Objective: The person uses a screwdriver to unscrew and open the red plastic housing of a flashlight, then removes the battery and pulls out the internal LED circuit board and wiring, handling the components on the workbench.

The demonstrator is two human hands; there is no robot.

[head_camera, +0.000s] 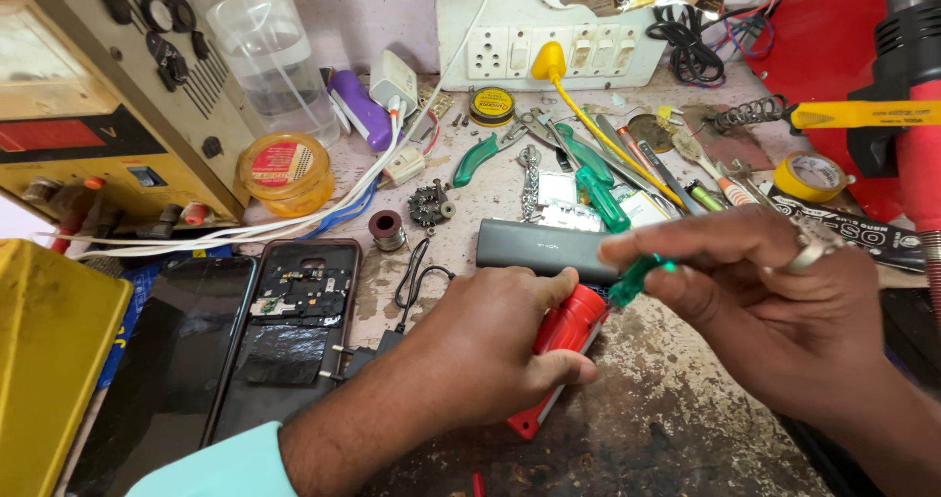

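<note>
Yellow case (49,360) far left, opened phone (294,330) beside it. Left hand (480,355) clamps red torch-like device (561,355) on worn bench (667,428). Right hand (774,301) pinches green-handled screwdriver (637,276), tip at device's top end; dark box (544,247) just behind

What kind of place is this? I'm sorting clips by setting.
Most likely a small electronics repair bench: an opened phone with its insides bare, a bench power supply, and scattered screwdrivers and pliers on a worn worktop.

Bare bench (676,419) ahead; tools (588,164) crowd beyond.
</note>
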